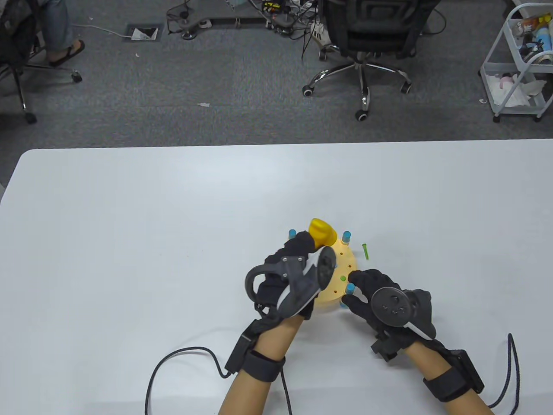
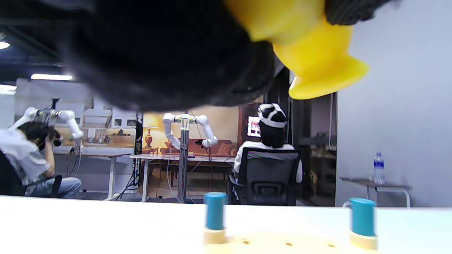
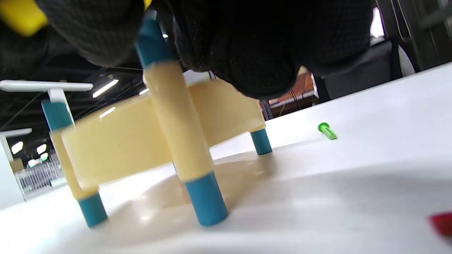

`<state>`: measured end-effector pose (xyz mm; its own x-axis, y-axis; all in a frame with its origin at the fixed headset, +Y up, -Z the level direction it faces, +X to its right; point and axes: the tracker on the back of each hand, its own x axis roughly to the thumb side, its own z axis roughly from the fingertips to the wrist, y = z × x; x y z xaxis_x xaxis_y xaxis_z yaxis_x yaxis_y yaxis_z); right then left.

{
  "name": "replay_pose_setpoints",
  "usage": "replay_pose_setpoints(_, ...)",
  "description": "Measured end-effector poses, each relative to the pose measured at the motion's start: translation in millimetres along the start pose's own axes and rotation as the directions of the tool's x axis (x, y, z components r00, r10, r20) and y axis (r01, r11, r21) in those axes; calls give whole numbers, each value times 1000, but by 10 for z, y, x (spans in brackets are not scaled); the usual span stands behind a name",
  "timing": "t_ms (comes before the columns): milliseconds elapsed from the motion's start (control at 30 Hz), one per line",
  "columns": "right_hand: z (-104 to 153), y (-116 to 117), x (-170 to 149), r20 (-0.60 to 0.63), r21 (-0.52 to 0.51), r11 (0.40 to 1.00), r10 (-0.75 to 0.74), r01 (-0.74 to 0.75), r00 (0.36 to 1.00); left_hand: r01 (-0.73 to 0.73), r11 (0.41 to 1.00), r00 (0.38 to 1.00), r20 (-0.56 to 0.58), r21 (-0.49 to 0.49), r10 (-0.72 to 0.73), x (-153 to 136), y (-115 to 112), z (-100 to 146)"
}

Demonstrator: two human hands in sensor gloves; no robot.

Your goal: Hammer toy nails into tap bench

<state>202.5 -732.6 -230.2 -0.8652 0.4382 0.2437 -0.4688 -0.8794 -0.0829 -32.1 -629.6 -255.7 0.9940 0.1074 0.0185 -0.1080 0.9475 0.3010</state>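
Observation:
The round pale-yellow tap bench stands on blue-tipped legs near the table's front middle. My left hand grips a yellow toy hammer, whose head is raised over the bench's far edge; the head also shows in the left wrist view. My right hand holds the bench at its near-right blue-topped post. In the right wrist view my fingers close around that post. A green nail head sits in the bench top. A loose green nail lies on the table right of the bench.
The white table spreads wide to the left and back. Glove cables trail near the front edge. A small red object lies close to my right wrist. An office chair and a cart stand beyond the table.

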Motion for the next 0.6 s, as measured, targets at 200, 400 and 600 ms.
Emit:
replay_pose_setpoints(200,-59,-287,-531,-225,-71,996,-73,58,972,-186,981,971,-163,-55,175,-841,-315,127)
replay_pose_setpoints(400,-261,11,-698,-292,78,987,155,-138,944,-327,940,915,-280,-92,291,-1172,-462,102)
replay_pose_setpoints(600,-908,169,-600,-444,214,971,198,-111,874,-318,940,922,-270,-121,277,-1187,-509,95)
